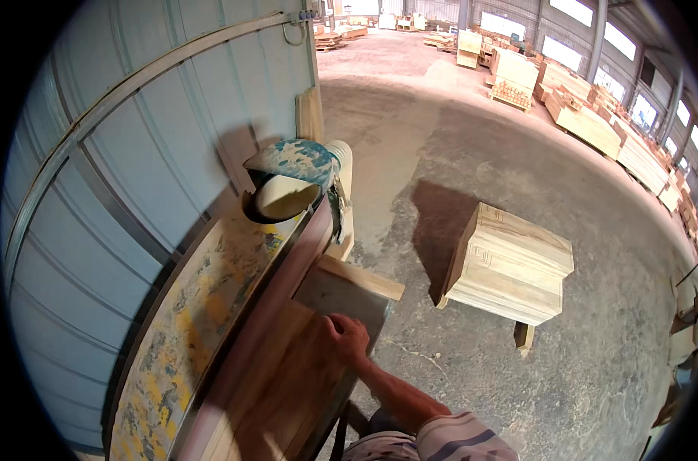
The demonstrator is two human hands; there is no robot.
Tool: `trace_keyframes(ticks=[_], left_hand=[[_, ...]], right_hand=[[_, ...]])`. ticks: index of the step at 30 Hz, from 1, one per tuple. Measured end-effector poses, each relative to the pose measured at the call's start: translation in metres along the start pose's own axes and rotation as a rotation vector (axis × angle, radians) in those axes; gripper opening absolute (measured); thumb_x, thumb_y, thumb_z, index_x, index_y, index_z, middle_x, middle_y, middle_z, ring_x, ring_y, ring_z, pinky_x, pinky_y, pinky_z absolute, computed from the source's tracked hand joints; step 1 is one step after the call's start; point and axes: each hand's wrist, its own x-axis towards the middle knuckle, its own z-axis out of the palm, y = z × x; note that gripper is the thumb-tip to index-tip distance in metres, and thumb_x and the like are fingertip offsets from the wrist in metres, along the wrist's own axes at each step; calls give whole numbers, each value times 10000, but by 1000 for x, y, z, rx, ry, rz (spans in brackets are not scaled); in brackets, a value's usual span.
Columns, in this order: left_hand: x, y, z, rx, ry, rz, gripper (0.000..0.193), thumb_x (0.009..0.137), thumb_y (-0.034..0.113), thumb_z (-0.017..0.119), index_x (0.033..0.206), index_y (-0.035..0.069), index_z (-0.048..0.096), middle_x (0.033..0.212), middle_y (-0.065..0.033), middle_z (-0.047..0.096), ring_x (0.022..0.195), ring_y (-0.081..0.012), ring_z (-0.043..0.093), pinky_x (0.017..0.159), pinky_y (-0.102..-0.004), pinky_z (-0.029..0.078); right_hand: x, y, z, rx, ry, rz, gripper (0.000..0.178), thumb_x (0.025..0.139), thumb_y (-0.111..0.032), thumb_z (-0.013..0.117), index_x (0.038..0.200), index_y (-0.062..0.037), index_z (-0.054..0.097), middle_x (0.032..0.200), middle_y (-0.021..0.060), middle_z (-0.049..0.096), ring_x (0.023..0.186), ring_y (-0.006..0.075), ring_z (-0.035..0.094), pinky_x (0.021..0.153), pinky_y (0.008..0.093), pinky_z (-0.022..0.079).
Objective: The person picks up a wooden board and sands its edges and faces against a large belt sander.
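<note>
My right hand (347, 336) is on the far right part of a brown wooden board (287, 369), its fingers bent and closed at the board's edge. The board lies on the grey metal table (341, 296) of a long belt sander, with its left side along the reddish sanding belt (261, 326). A pale wood strip (360, 277) crosses the table's far end, beyond the board. My right forearm comes in from the lower right in a striped sleeve. My left hand does not show.
A worn, yellow-stained machine housing (180, 346) runs along the blue metal wall (119, 177). At its far end are a camouflage cloth (295, 159) and a ribbed hose (341, 161). Stacked pale boards (510, 265) stand on the floor to the right; timber piles (587, 127) line the far side.
</note>
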Motion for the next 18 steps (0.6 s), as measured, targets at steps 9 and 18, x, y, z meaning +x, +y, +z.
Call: trace_keyframes(ticks=[9, 18], left_hand=[[0, 3, 7, 4, 10, -5, 306, 789, 302, 619, 974, 113, 466, 602, -10, 457, 450, -86, 377, 397, -234, 330], [-6, 1, 3, -4, 39, -23, 355, 770, 311, 640, 1009, 125, 455, 594, -7, 447, 446, -87, 376, 391, -235, 322]], right_hand=[[-45, -16, 4, 47, -30, -52, 242, 774, -376, 635, 867, -155, 670, 797, 29, 648, 767, 221, 580, 723, 338, 446], [2, -13, -8, 11, -30, 79, 277, 784, -398, 609, 918, -162, 667, 847, 85, 630, 848, 256, 578, 766, 353, 444]])
